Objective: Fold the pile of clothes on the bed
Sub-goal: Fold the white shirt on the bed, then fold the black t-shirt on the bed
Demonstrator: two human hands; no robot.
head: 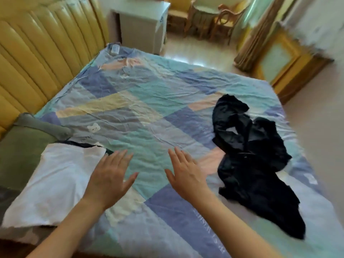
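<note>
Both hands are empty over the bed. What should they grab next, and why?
Probably the right hand should reach right for the crumpled black garment and pull it to the bare patchwork sheet in front. It lies unfolded in a heap, while a white folded cloth already sits by the left hand. Both hands are open.

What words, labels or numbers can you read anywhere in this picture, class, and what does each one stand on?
No text here can be read.
Pale lettering printed on the bedsheet near the right forearm: too blurred to read.
More pale lettering on the sheet at the lower edge: too blurred to read.
White label at the sheet's far corner: too small and blurred to read.
</note>
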